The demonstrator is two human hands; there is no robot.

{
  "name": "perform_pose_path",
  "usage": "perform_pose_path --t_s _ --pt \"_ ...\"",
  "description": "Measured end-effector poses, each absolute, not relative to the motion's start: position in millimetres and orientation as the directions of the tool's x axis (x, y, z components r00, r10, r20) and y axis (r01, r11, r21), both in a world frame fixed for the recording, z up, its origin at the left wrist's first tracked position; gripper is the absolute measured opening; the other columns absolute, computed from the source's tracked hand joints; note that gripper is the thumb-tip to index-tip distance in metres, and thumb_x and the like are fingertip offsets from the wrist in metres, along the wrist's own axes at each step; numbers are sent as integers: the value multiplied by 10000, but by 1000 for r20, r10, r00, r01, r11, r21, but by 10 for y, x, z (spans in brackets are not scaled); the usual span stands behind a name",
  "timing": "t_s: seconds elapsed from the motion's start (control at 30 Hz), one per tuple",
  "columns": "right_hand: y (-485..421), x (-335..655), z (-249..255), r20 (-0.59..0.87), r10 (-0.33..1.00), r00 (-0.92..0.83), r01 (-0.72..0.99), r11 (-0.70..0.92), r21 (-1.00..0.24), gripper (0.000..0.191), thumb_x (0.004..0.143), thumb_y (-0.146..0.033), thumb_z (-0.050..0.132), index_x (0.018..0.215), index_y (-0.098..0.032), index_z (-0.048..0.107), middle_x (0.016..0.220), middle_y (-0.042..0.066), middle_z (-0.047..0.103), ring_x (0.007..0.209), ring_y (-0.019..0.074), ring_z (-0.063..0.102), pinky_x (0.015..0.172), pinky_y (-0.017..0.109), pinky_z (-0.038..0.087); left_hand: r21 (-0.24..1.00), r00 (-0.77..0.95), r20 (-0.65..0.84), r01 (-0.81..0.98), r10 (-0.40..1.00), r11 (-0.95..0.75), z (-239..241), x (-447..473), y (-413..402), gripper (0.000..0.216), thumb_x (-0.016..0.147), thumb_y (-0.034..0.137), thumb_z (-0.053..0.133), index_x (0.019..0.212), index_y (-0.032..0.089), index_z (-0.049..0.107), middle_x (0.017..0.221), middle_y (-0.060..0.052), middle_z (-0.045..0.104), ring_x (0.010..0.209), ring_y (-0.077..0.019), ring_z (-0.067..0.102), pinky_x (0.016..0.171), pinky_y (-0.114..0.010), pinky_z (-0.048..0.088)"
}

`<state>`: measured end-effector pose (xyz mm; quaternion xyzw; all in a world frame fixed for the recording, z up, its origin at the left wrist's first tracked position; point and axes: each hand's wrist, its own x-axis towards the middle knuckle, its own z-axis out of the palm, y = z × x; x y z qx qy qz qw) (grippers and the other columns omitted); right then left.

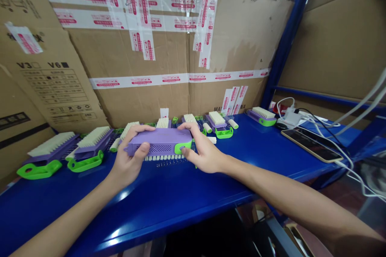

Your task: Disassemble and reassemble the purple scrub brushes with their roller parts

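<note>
Purple brush (159, 141) gripped at both ends by left hand (130, 156) and right hand (202, 153).

Bright, even light comes from overhead, and white glare streaks my blue shelf (120, 197) near its front edge. The middle is sharp, but the edges bow and stretch.

The front brush (159, 141) has a lilac-purple body with fine ribbing along its side, a bright green end cap and white bristles beneath. The row of brushes (90, 146) behind it repeats the scheme: purple bodies, cream bristles, neon green loop handles. The surface (181, 200) is glossy deep blue, like the shelf post (289, 36). The cardboard (241, 40) is brown, crossed by white tape (181, 78) printed in red. The phone (312, 144) is black with a pale gold edge, and the charger (290, 119) is white.
</note>
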<state>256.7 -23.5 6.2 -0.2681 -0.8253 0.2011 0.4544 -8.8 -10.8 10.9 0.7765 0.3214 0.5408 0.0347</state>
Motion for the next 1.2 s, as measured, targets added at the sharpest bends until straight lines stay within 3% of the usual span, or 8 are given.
perform_pose_path --t_s 0.27,0.5,0.73,1.2 --pt "-273 2552 87 582 693 -426 280 713 -643 532 870 -265 611 1370 -230 430 1312 113 579 1061 271 583 922 477 510 398 219 812 469 540 -788 107 -78 -108 378 1077 582 488 1221 274 652 1186 -83 673 1118 -291 642 996 -486 550" --pt "-315 2551 120 536 737 -413 310 666 -678 504 855 -246 581 1333 -247 420 1104 41 555 838 210 540 768 399 465 399 233 804 471 547 -787 101 -79 -123 386 1084 580 488 1243 267 647 1206 -78 668 1126 -281 633 985 -461 541" --pt "-332 2545 126 540 742 -396 304 661 -685 426 853 -223 515 1263 -256 402 949 -6 502 771 201 511 708 366 442 380 252 809 465 532 -799 113 -63 -137 409 1079 603 500 1249 262 646 1191 -76 659 1099 -275 630 984 -457 525" --pt "-291 2556 109 558 721 -412 291 684 -669 419 860 -252 534 1259 -254 407 986 3 528 765 198 508 729 375 429 437 223 799 422 558 -794 85 -82 -119 360 1109 546 476 1257 274 658 1224 -67 675 1136 -268 638 1018 -455 516"
